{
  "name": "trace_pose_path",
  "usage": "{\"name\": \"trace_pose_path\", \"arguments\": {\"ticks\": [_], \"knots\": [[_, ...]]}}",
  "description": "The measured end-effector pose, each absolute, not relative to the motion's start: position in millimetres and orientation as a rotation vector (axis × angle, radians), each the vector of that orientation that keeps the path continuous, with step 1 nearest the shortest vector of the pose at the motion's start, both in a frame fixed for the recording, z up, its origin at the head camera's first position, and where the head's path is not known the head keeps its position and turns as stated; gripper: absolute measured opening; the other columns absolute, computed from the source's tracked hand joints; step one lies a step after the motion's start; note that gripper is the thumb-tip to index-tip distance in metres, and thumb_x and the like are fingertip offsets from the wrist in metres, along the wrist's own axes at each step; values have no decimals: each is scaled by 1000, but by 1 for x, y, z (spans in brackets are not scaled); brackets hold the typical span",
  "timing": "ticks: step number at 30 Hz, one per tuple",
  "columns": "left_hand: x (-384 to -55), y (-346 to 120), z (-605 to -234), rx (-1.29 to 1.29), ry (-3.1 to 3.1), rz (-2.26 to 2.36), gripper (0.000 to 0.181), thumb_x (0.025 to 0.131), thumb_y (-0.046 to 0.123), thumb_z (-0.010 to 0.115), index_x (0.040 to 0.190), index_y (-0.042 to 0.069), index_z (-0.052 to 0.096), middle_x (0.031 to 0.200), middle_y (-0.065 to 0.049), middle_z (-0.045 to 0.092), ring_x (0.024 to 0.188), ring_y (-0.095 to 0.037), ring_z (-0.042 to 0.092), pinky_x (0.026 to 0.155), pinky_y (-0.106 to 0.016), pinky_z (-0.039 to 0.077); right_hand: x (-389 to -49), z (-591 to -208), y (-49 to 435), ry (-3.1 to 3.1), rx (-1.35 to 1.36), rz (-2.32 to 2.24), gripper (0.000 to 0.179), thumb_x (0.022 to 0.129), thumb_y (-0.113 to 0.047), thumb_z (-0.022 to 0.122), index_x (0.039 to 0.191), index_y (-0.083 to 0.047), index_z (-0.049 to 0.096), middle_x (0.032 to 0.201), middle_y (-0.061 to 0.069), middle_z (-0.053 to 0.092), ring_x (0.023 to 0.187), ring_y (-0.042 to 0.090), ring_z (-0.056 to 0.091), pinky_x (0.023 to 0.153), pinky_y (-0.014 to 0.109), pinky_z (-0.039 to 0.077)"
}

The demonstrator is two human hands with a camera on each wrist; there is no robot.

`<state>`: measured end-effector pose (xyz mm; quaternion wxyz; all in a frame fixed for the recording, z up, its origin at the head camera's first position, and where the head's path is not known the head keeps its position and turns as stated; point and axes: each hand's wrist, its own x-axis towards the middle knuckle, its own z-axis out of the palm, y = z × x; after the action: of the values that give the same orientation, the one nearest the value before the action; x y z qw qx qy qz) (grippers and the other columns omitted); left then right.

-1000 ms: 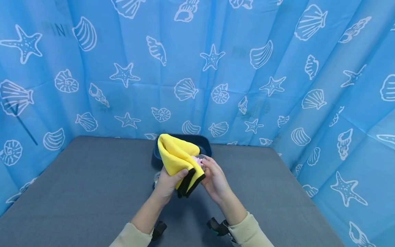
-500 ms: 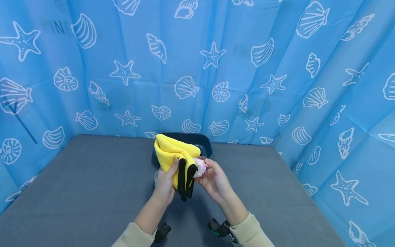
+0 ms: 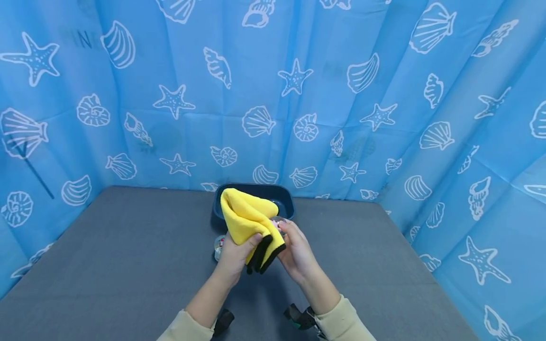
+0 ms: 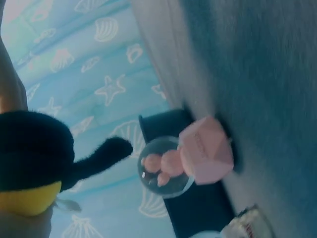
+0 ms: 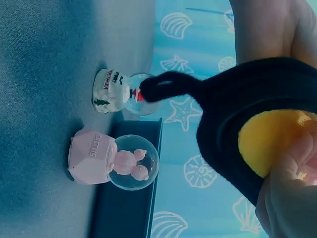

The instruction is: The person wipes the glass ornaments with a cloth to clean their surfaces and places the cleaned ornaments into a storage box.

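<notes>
A folded yellow cloth with black edging (image 3: 247, 213) is gripped by my left hand (image 3: 234, 253). My right hand (image 3: 296, 248) pinches a small pink snow globe (image 3: 276, 224) at the cloth's right side; the cloth covers most of it. A snow globe with a red-and-white figure (image 5: 111, 91) stands on the table, partly showing beside my left hand in the head view. Another snow globe, with a faceted pink base and a pink cactus inside a clear dome (image 4: 207, 148), stands near it. Cloth and hands hide this one from the head view.
A dark blue rectangular bin (image 3: 286, 201) stands at the back of the grey-covered table (image 3: 141, 265), behind the hands. A blue curtain with white shells and starfish (image 3: 273, 94) hangs along the back and sides.
The cloth swung left and turned, baring more of the pink globe half a second ago, then turned back right over it. Both hands moved slightly with it.
</notes>
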<state>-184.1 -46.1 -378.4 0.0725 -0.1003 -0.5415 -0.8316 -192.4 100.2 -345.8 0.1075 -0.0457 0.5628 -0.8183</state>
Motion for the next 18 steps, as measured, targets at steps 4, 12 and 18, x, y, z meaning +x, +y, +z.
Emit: {"name": "trace_pose_path", "arguments": {"ticks": [4, 12, 18], "knots": [[-185, -43, -378, -159, -1638, -2473, 49, 94, 23, 66, 125, -4, 39, 106, -6, 52, 94, -13, 58, 82, -26, 51, -192, -346, 98, 1660, -144, -2432, 22, 100, -22, 44, 115, -6, 41, 97, 3, 52, 83, 13, 53, 73, 25, 48], [-191, -53, -377, -8, -1444, -2677, 53, 97, 39, 56, 131, 4, 38, 112, -3, 53, 100, -11, 58, 90, -24, 50, -194, -345, 102, 1672, -199, -2436, 27, 101, -21, 42, 122, -6, 35, 89, 5, 54, 70, 15, 53, 68, 23, 47], [-187, -54, -377, -92, -1495, -2690, 56, 92, 37, 66, 126, 2, 38, 104, -2, 53, 93, -11, 59, 83, -24, 51, -195, -344, 105, 1744, -246, -2400, 52, 103, -30, 45, 142, -3, 24, 95, 5, 53, 76, 14, 55, 73, 23, 51]]}}
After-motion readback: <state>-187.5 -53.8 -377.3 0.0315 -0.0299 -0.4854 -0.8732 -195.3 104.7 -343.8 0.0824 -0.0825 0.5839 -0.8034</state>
